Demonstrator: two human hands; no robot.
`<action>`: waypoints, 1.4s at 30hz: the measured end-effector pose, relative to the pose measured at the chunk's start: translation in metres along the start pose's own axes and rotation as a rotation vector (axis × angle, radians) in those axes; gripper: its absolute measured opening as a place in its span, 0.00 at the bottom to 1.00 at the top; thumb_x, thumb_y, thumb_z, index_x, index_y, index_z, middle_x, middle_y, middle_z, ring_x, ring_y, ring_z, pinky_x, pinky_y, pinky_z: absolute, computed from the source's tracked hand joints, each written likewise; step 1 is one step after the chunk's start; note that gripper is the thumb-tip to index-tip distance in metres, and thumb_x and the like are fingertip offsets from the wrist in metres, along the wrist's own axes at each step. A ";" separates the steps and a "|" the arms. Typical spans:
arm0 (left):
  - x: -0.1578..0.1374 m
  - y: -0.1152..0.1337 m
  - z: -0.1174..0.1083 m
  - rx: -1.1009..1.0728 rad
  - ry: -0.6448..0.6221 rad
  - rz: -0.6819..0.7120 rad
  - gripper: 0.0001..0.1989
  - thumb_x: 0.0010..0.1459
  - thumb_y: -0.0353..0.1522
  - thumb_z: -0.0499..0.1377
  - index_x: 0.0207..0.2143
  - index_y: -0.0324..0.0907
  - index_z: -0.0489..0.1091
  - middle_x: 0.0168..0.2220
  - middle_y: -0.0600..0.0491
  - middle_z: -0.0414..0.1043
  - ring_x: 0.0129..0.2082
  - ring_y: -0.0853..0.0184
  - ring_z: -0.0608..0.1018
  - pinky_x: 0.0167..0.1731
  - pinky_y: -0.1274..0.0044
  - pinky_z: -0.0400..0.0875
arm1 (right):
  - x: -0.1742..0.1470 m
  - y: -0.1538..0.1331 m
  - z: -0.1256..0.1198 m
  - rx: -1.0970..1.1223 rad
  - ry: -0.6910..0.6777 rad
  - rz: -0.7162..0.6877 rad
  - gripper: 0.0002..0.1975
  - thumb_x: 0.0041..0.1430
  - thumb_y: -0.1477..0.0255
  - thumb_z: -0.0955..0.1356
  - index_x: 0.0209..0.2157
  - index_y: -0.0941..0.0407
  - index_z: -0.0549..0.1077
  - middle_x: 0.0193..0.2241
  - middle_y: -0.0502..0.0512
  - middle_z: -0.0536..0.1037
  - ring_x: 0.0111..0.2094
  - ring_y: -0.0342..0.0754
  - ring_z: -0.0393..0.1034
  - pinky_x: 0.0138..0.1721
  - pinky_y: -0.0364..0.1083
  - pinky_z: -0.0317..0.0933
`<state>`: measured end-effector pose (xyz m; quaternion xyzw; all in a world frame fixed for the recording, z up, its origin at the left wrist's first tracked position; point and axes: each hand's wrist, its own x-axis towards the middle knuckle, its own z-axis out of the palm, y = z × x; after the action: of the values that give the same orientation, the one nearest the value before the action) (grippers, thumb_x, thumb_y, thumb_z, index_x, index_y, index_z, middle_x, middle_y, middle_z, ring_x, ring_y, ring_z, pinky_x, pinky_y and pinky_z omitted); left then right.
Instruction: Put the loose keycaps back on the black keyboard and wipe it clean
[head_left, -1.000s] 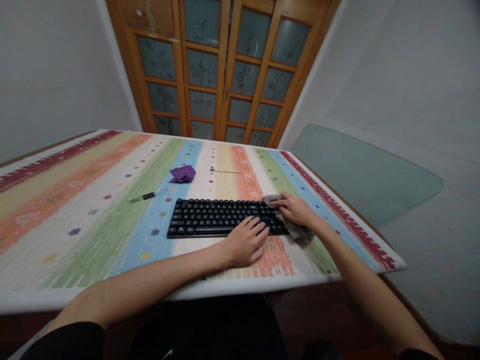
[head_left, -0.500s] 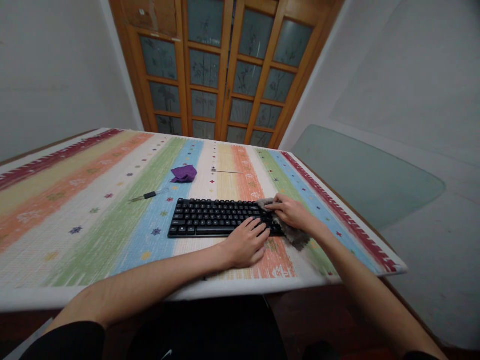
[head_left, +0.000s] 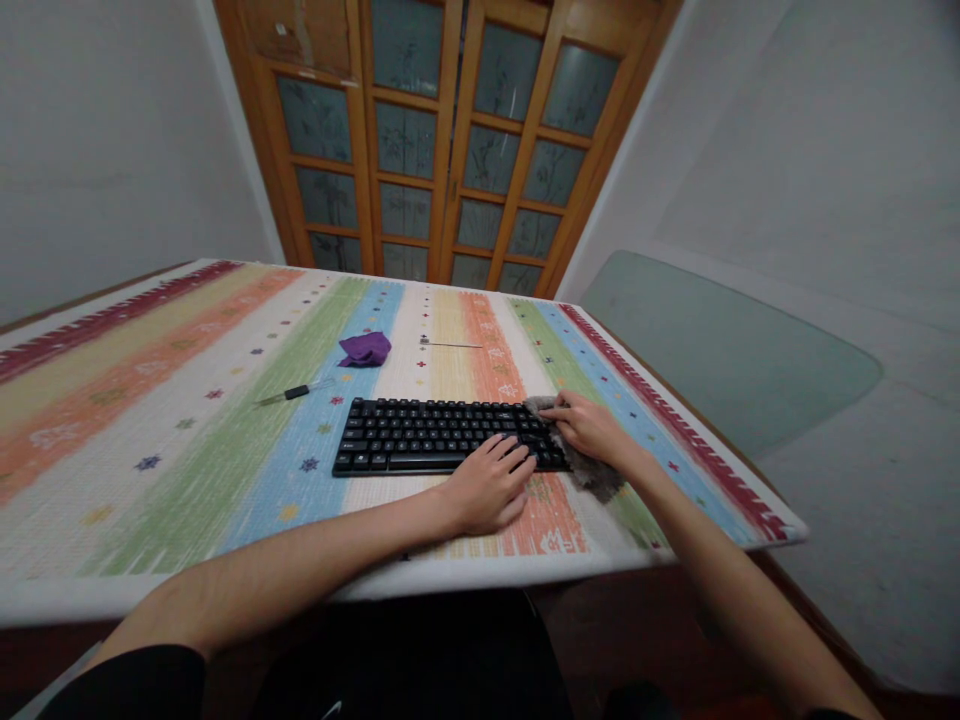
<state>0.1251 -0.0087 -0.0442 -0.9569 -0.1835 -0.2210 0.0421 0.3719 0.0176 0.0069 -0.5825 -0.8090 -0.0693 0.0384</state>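
Observation:
A black keyboard (head_left: pixel 416 435) lies flat on the striped tablecloth in front of me. My left hand (head_left: pixel 493 485) rests on its lower right part with fingers stretched over the keys, holding nothing. At the keyboard's right end, my right hand (head_left: pixel 589 425) grips a grey-brown cloth (head_left: pixel 596 477), fingers pressing it onto the right-hand keys. Part of the cloth hangs past the keyboard onto the table. My hands cover some of the keys on that side.
Beyond the keyboard lies a crumpled purple cloth (head_left: pixel 365 349). To its right is a thin rod-like tool (head_left: pixel 454 345). A small tool with a black middle and thin ends (head_left: pixel 296 392) lies left of the keyboard. Wooden glazed doors (head_left: pixel 442 140) stand behind the table.
My right hand has shifted slightly with the grey-brown cloth at the keyboard's right end. My left hand stays in place on the keys. The view has moved a little.

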 end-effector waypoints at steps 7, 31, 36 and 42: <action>0.000 0.000 0.002 -0.006 0.010 -0.003 0.23 0.65 0.37 0.56 0.57 0.34 0.66 0.57 0.40 0.71 0.61 0.51 0.69 0.63 0.62 0.59 | -0.002 -0.002 -0.001 0.009 -0.031 0.040 0.21 0.62 0.79 0.62 0.49 0.53 0.82 0.39 0.58 0.76 0.40 0.50 0.72 0.42 0.44 0.64; 0.000 -0.001 0.003 -0.011 0.025 -0.003 0.22 0.65 0.37 0.56 0.58 0.35 0.66 0.57 0.40 0.71 0.61 0.51 0.68 0.63 0.61 0.60 | -0.010 -0.014 0.003 0.023 0.051 -0.033 0.22 0.64 0.78 0.61 0.53 0.53 0.80 0.41 0.59 0.74 0.39 0.49 0.70 0.41 0.45 0.64; 0.001 -0.001 0.002 -0.012 0.019 0.001 0.21 0.65 0.37 0.55 0.56 0.34 0.67 0.56 0.40 0.71 0.60 0.51 0.69 0.63 0.61 0.60 | -0.014 -0.015 0.007 -0.002 0.021 -0.060 0.22 0.62 0.79 0.61 0.50 0.52 0.81 0.41 0.58 0.74 0.38 0.48 0.70 0.40 0.44 0.64; 0.000 -0.001 0.003 -0.019 0.028 -0.001 0.21 0.65 0.37 0.55 0.57 0.34 0.67 0.57 0.40 0.71 0.60 0.51 0.69 0.63 0.61 0.60 | -0.017 -0.008 0.000 0.026 0.036 -0.073 0.21 0.63 0.79 0.62 0.48 0.52 0.82 0.40 0.57 0.75 0.38 0.47 0.71 0.41 0.44 0.65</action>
<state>0.1265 -0.0074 -0.0470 -0.9540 -0.1814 -0.2360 0.0352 0.3694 -0.0014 0.0036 -0.5508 -0.8296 -0.0707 0.0578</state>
